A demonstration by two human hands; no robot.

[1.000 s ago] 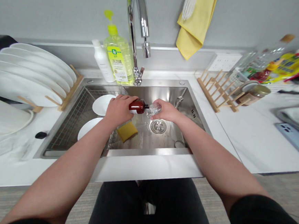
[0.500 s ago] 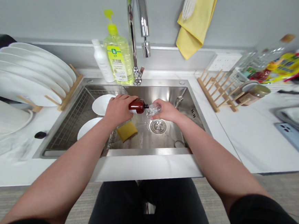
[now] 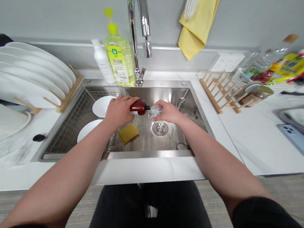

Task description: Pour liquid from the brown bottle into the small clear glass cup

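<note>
My left hand (image 3: 120,110) is wrapped round a brown bottle (image 3: 139,107), which lies tipped on its side with its dark neck pointing right. The neck meets the mouth of a small clear glass (image 3: 155,112), held by the fingers of my right hand (image 3: 168,111). Both hands are over the steel sink (image 3: 149,145). Whether liquid runs from the bottle cannot be made out. A yellow sponge (image 3: 128,133) lies below my left hand, and the drain (image 3: 160,128) is just below the glass.
White bowls (image 3: 102,106) sit in a wire rack at the sink's left. Plates (image 3: 25,83) stand in a wooden rack. The tap (image 3: 144,32), green dish soap (image 3: 119,64) and a white bottle (image 3: 103,61) are behind. A phone (image 3: 297,141) lies on the right counter.
The view has shifted very slightly. Both hands keep their hold on the bottle and the glass, in nearly the same pose.
</note>
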